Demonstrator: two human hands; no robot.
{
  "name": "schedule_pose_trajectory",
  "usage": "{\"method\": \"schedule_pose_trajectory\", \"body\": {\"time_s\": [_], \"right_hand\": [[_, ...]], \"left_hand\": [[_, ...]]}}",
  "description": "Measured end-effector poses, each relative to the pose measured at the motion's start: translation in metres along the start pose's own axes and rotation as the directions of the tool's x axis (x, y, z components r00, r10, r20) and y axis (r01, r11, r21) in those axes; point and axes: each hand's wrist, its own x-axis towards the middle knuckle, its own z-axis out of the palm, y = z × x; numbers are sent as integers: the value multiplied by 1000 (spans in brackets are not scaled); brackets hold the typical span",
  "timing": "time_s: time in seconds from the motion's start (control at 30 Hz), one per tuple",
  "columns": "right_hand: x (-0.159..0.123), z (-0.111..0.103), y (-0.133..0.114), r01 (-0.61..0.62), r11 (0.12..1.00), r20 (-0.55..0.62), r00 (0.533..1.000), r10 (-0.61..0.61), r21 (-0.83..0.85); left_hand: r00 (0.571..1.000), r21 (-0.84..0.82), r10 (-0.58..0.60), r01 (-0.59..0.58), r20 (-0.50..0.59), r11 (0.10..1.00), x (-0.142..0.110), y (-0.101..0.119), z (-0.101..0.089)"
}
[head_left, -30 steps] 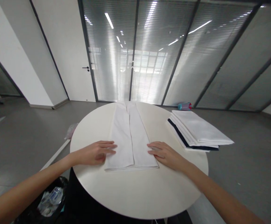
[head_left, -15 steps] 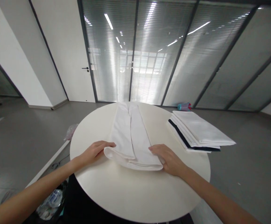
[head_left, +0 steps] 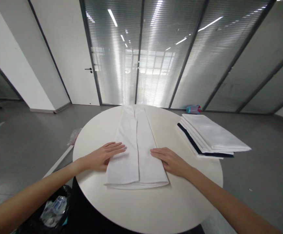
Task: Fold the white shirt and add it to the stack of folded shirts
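A white cloth (head_left: 128,136), 2 long panels nearly meeting mid-frame, lies on a round desk (head_left: 156,209), its far end near the rim. The left hand (head_left: 102,157) and right hand (head_left: 172,161) lie across its side edges, fingers extended, grasping nothing. The step looks like smoothing; the next move likely calls for light, even pressure. Bare desk spans lower centre; at right, a folded stack (head_left: 214,133) overhangs the edge.
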Motion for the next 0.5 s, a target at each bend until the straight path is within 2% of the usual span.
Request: {"method": "schedule_pose_trajectory", "body": {"time_s": [0.13, 0.27, 0.37, 0.43, 0.47, 0.5], "right_hand": [[7, -2, 10, -6, 1000, 6, 1000, 6, -6], [13, -1, 18, -52, 998, 28, 998, 51, 25], [20, 3, 25, -186, 973, -17, 982, 190, 135], [30, 9, 32, -335, 899, -42, 932, 361, 283], [36, 12, 36, -412, 835, -43, 888, 457, 365], [42, 15, 40, -478, 759, -31, 838, 545, 442]], "left_hand": [[998, 18, 26, -27, 65, 999, 14, -13, 1], [999, -25, 34, -33, 40, 999, 15, -19, 5], [1000, -149, 2, 3, 30, 989, 12, -24, 6], [986, -308, -164, 150, -20, 939, 17, -30, 7], [950, -402, -310, 268, -43, 875, 22, -35, 7], [881, -494, -470, 387, -50, 779, 29, -40, 7]]}}
